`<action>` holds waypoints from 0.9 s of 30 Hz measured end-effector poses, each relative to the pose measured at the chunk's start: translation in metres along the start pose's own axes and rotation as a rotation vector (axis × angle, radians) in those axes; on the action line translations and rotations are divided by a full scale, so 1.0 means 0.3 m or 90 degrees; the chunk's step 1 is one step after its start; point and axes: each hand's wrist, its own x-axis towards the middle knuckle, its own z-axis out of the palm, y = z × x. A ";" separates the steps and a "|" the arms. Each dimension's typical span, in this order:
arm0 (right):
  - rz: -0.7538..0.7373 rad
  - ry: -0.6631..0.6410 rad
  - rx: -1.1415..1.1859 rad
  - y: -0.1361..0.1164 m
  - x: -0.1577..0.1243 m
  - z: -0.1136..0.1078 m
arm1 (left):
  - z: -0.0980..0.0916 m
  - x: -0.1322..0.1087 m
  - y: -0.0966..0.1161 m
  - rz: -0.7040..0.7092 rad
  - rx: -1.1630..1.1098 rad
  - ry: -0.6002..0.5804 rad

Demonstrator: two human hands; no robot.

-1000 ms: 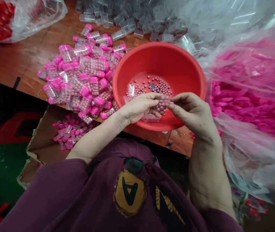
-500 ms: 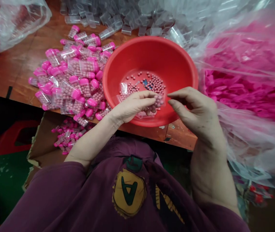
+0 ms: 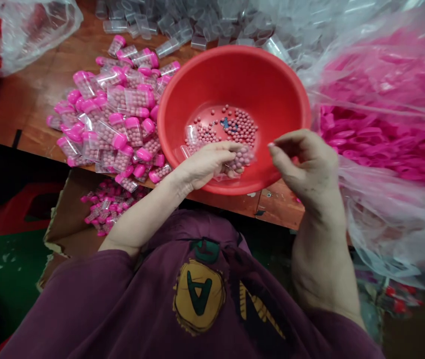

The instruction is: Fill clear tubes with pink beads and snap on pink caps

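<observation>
My left hand [image 3: 207,162] is closed around a clear plastic vial [image 3: 240,158] filled with small pink beads, held over the near rim of a red basin [image 3: 280,94]. Loose pink beads [image 3: 240,127] lie on the basin's bottom. My right hand [image 3: 302,162] hovers just right of the vial, apart from it, with fingers curled and thumb close to the fingertips; whether they hold anything I cannot make out.
A heap of filled vials with pink caps [image 3: 117,122] lies left of the basin on the wooden table [image 3: 21,99]. Empty clear vials [image 3: 182,25] lie behind. A bag of pink caps [image 3: 388,114] sits at the right. A cardboard box [image 3: 66,209] with more filled vials stands below the table's edge.
My right hand has let go of the vial and drawn away to the right. The left hand keeps the vial over the basin's rim.
</observation>
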 end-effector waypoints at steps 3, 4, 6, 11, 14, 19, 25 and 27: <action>0.045 0.201 0.021 0.100 -0.044 -0.107 | -0.018 -0.001 0.004 0.057 -0.013 0.027; 0.069 0.253 -0.010 0.143 -0.066 -0.156 | -0.024 -0.003 0.008 0.081 -0.015 0.038; 0.158 0.282 -0.141 0.227 -0.119 -0.251 | -0.033 -0.006 0.017 0.115 -0.017 0.053; 0.334 0.039 -0.393 0.380 -0.244 -0.322 | -0.030 -0.010 0.024 0.113 0.030 0.027; 0.349 -0.010 -0.449 0.430 -0.269 -0.269 | -0.029 0.003 0.005 0.121 0.052 0.048; 0.347 0.022 -0.461 0.514 -0.259 -0.224 | -0.029 0.026 -0.008 0.125 0.033 0.064; 0.243 0.088 -0.326 0.598 -0.248 -0.210 | 0.004 0.013 0.014 0.105 -0.004 0.090; 0.202 0.085 -0.284 0.590 -0.232 -0.208 | 0.014 0.007 0.016 0.101 -0.015 0.069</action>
